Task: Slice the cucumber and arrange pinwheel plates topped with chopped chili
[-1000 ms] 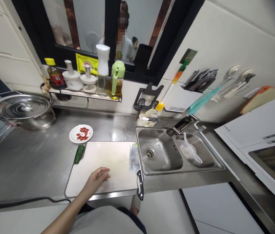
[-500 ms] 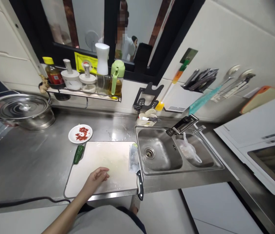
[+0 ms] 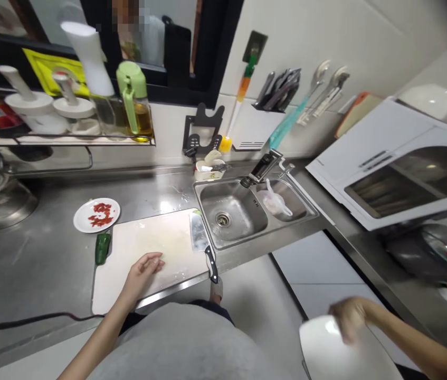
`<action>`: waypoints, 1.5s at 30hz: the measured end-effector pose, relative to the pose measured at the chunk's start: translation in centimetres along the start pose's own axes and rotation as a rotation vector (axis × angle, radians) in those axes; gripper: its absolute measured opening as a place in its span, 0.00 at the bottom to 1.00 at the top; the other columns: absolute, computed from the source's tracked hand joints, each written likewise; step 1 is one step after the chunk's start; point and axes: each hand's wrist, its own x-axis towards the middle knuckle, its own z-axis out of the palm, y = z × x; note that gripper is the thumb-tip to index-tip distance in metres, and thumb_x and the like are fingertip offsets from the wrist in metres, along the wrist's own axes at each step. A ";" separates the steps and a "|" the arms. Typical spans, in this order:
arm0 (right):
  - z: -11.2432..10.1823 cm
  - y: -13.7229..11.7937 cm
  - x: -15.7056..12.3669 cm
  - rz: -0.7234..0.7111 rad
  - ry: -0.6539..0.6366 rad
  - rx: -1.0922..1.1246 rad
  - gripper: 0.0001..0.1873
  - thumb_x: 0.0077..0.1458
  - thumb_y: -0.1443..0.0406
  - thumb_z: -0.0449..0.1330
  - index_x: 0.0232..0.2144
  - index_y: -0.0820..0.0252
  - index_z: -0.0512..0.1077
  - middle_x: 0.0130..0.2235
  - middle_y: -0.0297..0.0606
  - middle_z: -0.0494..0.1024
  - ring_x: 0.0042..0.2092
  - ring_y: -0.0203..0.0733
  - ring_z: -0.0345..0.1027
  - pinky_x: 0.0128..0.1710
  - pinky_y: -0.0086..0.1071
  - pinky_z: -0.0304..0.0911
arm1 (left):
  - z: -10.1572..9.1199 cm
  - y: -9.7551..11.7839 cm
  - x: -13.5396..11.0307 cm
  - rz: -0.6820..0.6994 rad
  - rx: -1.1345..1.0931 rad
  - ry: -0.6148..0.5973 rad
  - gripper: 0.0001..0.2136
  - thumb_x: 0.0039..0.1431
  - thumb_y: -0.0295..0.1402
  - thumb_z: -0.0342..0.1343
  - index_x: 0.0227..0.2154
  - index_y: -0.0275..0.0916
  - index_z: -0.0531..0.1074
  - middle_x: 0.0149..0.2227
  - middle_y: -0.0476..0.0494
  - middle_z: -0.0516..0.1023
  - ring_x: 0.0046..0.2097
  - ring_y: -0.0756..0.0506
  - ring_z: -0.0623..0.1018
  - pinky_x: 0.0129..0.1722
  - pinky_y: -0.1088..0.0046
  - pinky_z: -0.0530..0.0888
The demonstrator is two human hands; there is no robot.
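My left hand (image 3: 144, 270) hovers over or rests on the white cutting board (image 3: 136, 237), its fingers loosely bent with nothing seen in them. At lower right, my right hand (image 3: 350, 318), blurred by motion, grips a white dish (image 3: 332, 348) by its edge, away from the counter. A cleaver (image 3: 204, 243) with a black handle lies along the board's right side, a small green bit by its tip. Beside the board's upper left corner is a green pepper (image 3: 102, 249). Behind it, a white plate (image 3: 78, 215) carries chopped red pieces (image 3: 102, 214).
A double sink (image 3: 233, 206) with a black faucet (image 3: 263, 168) and a plastic bag (image 3: 274, 202) lies right of the board. Seasoning jars (image 3: 37, 111) line a rack at the back. A steel pot (image 3: 5, 206) stands left, a white cabinet (image 3: 350, 163) right.
The view has swung to the right. My right hand has come into view at lower right with a white dish in its grip. My left hand stays over the board.
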 end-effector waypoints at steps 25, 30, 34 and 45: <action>13.5 -11.7 8.4 -0.199 -0.313 0.192 0.17 0.39 0.70 0.64 0.36 0.66 0.75 0.33 0.48 0.82 0.33 0.48 0.77 0.37 0.39 0.72 | 1.8 -1.7 -0.5 -0.019 -0.053 0.041 0.25 0.46 0.52 0.60 0.39 0.36 0.74 0.33 0.41 0.80 0.39 0.44 0.79 0.43 0.68 0.74; 23.4 -14.1 10.2 -0.248 -0.328 0.356 0.14 0.42 0.70 0.64 0.36 0.64 0.73 0.31 0.43 0.82 0.32 0.46 0.77 0.34 0.35 0.73 | 1.7 -2.3 -0.6 -0.023 -0.099 0.083 0.24 0.46 0.52 0.61 0.38 0.36 0.74 0.32 0.42 0.79 0.38 0.44 0.79 0.42 0.68 0.74; 31.2 -17.5 10.9 -0.265 -0.351 0.429 0.10 0.49 0.67 0.62 0.37 0.64 0.73 0.28 0.40 0.81 0.32 0.44 0.77 0.33 0.34 0.74 | 1.3 -2.6 -0.5 -0.029 -0.126 0.122 0.24 0.45 0.52 0.62 0.37 0.37 0.74 0.31 0.43 0.79 0.38 0.44 0.79 0.42 0.69 0.74; 45.0 -23.7 12.2 -0.278 -0.373 0.433 0.14 0.53 0.68 0.61 0.43 0.65 0.70 0.30 0.38 0.81 0.30 0.40 0.76 0.31 0.31 0.73 | -0.5 -3.5 -0.5 -0.069 -0.202 0.182 0.25 0.42 0.52 0.64 0.37 0.37 0.75 0.33 0.42 0.80 0.40 0.43 0.79 0.44 0.68 0.74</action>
